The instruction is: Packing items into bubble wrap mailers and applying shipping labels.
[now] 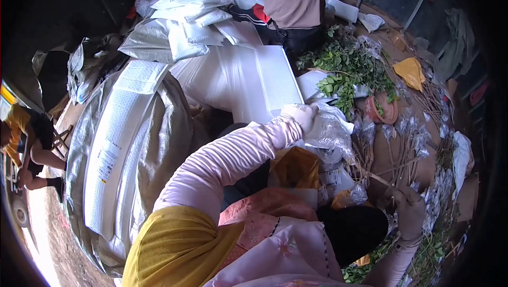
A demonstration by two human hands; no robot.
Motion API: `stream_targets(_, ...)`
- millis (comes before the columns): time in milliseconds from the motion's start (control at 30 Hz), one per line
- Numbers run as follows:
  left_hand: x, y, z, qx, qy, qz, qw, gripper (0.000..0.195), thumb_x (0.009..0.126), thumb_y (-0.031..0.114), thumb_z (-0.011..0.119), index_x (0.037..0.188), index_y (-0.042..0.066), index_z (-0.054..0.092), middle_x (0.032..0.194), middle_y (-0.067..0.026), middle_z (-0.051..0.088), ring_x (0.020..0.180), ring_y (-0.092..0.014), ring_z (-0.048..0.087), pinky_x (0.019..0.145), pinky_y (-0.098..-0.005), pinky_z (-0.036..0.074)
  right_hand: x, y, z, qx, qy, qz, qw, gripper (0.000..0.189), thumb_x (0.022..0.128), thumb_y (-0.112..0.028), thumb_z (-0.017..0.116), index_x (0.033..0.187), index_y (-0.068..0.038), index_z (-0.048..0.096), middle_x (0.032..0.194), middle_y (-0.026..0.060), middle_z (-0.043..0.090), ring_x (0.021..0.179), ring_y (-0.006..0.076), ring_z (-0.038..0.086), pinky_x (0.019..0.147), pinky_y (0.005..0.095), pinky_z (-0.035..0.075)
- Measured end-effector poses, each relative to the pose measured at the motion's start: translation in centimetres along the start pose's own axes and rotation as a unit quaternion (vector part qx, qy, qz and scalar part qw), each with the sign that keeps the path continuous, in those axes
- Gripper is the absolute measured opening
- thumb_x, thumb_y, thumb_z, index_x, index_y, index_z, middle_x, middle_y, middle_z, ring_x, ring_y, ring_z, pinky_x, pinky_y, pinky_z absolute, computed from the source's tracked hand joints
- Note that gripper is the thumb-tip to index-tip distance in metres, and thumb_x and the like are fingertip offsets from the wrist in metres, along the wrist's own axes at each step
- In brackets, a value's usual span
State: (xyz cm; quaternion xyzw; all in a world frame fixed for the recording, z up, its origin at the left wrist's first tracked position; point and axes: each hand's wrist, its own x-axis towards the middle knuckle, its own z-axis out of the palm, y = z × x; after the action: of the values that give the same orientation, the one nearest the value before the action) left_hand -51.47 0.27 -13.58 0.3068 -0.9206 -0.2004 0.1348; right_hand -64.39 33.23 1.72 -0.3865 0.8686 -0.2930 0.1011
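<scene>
My left hand (299, 116), in a pale glove below a pink sleeve, grips the upper edge of a clear plastic bag (329, 128) in front of my knees. My right hand (406, 203), lower right, holds a thin bare plant stem (377, 178) that runs to the lower end of the bag. Whether its root end lies inside the bag is hard to tell. Beyond my left hand a white padded mailer (277, 76) lies over clear plastic sheeting. An orange-brown plastic bag (295, 166) sits between my legs.
On the left stands a woven sack (166, 128) holding bubble-wrap mailers (115, 140). A co-worker (293, 1) sits ahead; another person (24, 140) is at far left. To the right are leafy cuttings (345, 64), a terracotta-coloured pot (381, 110) and bundled stems with plastic-wrapped ends (397, 136).
</scene>
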Motion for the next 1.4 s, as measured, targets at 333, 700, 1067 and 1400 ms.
stream_targets(333,0.2,0.9,-0.4,-0.054,0.058,0.061,0.995,0.028,0.085,0.025,0.055,0.108,0.011,0.063,0.082,-0.0154,0.067,0.078,-0.034,0.066,0.070,-0.0447,0.052,6.6,-3.1,2.3,-0.032,-0.014,-0.009,0.999,0.016,0.085,-0.012,0.060,0.084,0.003,0.065,0.064,0.0100,0.059,0.061,0.0174,0.059,0.061,0.0313,0.046)
stream_targets(700,3.1,0.3,-1.7,-0.149,0.165,-0.042,0.974,0.023,0.090,0.018,0.052,0.109,0.012,0.064,0.084,-0.0161,0.069,0.079,-0.033,0.067,0.069,-0.0416,0.052,14.3,-2.9,14.8,-0.209,0.063,-0.336,0.916,0.022,0.086,-0.023,0.058,0.103,-0.009,0.059,0.088,0.0140,0.062,0.082,0.0331,0.062,0.071,0.0437,0.049)
stream_targets(1067,5.0,-0.3,-0.7,-0.127,0.088,-0.044,0.987,0.025,0.090,0.019,0.051,0.111,0.009,0.061,0.092,-0.0159,0.069,0.087,-0.034,0.066,0.076,-0.0420,0.052,8.6,1.9,11.4,0.017,-0.140,-0.064,0.988,0.032,0.094,-0.010,0.051,0.125,-0.002,0.055,0.105,0.0215,0.066,0.099,0.0332,0.064,0.085,0.0350,0.048)
stream_targets(1400,0.3,4.5,-0.6,-0.019,0.030,0.090,0.995,0.032,0.086,0.028,0.055,0.113,0.014,0.060,0.076,-0.0116,0.067,0.073,-0.031,0.067,0.062,-0.0426,0.052,14.7,-1.7,19.7,0.025,-0.295,-0.273,0.915,0.048,0.091,-0.014,0.053,0.134,0.003,0.041,0.124,0.0207,0.057,0.113,0.0280,0.057,0.096,0.0334,0.043)
